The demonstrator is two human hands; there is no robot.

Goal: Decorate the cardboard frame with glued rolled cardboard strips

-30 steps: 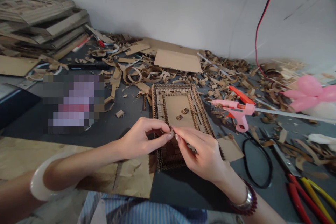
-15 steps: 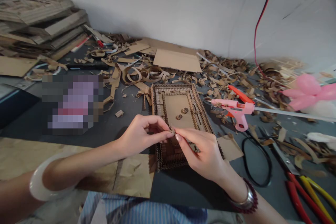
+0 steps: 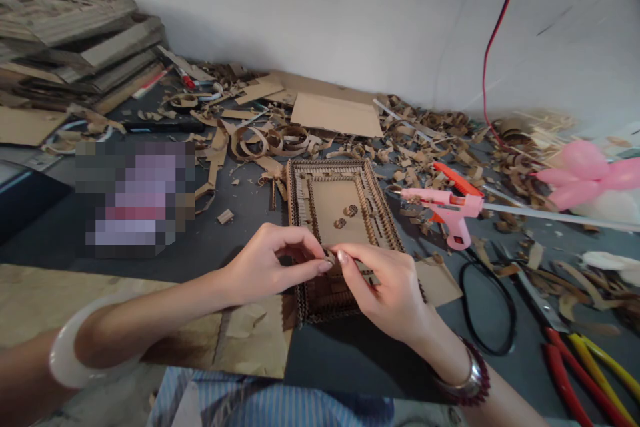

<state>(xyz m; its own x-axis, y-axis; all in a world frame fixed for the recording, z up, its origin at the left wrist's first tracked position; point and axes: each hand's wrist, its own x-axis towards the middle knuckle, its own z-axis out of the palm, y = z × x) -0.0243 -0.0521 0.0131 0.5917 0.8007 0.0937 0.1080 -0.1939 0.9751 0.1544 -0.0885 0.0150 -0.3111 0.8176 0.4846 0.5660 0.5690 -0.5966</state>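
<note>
Over the near half of a cardboard frame [image 3: 295, 213] with corrugated edges, my two hands meet fingertip to fingertip. My left hand [image 3: 280, 257] pinches a small piece of cardboard strip [image 3: 329, 257] between thumb and fingers. My right hand [image 3: 383, 280] has thumb and index finger pressed together at the same piece, which is mostly hidden by the fingertips. Two small coiled cardboard rolls [image 3: 345, 217] lie on the frame's flat inner panel, just beyond my fingers.
A pink glue gun [image 3: 443, 203] lies right of the frame, its black cord [image 3: 463, 300] looping nearer me. Red-handled scissors [image 3: 560, 367] and a yellow-handled tool [image 3: 595, 360] lie at the right. Cardboard scraps [image 3: 270, 140] cover the back, beside stacked frames [image 3: 85, 47].
My fingertips have shifted slightly around the small cardboard piece, the right ones rising a little. The camera view has moved a touch; the frame and rolls stay put.
</note>
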